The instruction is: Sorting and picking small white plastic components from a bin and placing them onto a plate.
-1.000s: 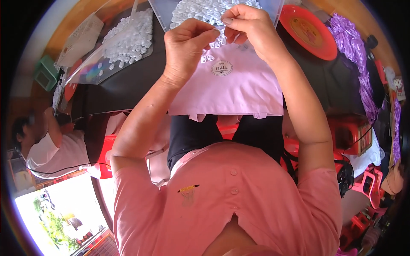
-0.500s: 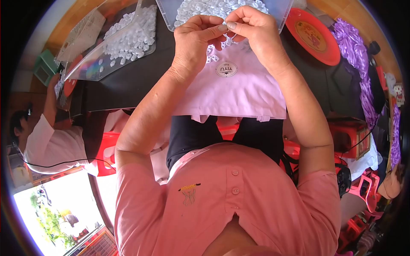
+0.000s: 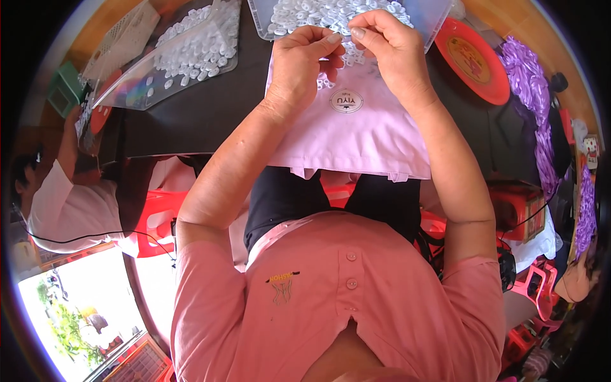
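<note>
Over the near edge of a clear plastic bin, my left hand (image 3: 299, 63) is closed, thumb and forefinger pinched on a strand of small white looped plastic pieces (image 3: 325, 81). Part of the strand hangs below its curled fingers, above a pink cloth (image 3: 369, 137) with a round label. Just to the right, my right hand (image 3: 398, 60) is also closed in a pinch, its fingertips a small gap from the left ones. What it holds is too small to make out. Behind the fingers lie many loose white oval pieces (image 3: 312, 14) in the bin (image 3: 436, 25).
A tilted clear container (image 3: 137, 95) of more white pieces stands at left on the dark table (image 3: 184, 127). An orange-red plate (image 3: 493, 86) and shiny purple ribbon (image 3: 541, 105) are at right. Another person in a white shirt (image 3: 70, 210) sits at far left.
My fingertips have drawn apart: they nearly met before, and now a small gap shows. The whole view has shifted slightly, with the bin and cloth further right.
</note>
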`<state>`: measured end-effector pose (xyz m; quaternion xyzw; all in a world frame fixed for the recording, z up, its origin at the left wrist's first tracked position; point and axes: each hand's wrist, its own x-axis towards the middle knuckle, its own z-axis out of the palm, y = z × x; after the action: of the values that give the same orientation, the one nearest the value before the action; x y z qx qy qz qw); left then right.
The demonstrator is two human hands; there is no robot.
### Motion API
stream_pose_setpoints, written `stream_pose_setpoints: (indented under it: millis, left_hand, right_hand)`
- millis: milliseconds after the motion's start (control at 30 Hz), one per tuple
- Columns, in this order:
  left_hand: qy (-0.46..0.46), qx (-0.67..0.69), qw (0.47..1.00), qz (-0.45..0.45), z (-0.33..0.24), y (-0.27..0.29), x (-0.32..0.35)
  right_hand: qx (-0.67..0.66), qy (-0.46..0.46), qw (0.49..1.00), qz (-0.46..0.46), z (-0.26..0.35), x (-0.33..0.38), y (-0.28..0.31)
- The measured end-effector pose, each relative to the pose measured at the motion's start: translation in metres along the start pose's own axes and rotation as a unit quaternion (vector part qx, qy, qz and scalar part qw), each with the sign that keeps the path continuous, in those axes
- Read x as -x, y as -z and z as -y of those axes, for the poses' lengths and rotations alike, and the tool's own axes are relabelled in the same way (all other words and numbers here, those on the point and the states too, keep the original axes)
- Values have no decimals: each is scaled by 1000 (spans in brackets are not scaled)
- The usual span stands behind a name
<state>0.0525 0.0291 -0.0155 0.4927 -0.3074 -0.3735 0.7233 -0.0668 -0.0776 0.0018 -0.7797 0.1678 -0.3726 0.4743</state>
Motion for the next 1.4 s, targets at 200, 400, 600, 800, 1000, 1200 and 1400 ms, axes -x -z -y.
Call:
stream_pose_setpoints:
  millis: [200,400,600,800,1000,1200,1400]
  left_hand:
    - [0,9,1000,5,1,-1,1]
    - [-3,-1,1000,9,0,-2,2]
    - [-10,-3,1000,-7,-1,-2,3]
    - [-15,-14,1000,-11,0,-3,3]
    - [-20,-22,999,-13,1,-3,4]
    - [-34,-20,998,-40,4,-4,8]
    - [-43,-34,998,-24,5,-3,2]
  right_hand:
    - [47,42,998,7,-3,0,-4]
    - [66,64,996,2,-1,1,-5]
    - [63,72,995,-1,-4,2,-5]
    - [67,87,994,-3,-5,1,-5]
    - [72,80,994,3,-2,4,-8]
    - [11,-11,1000,15,-3,8,-14]
    - [-150,6,988,28,-97,-8,-22]
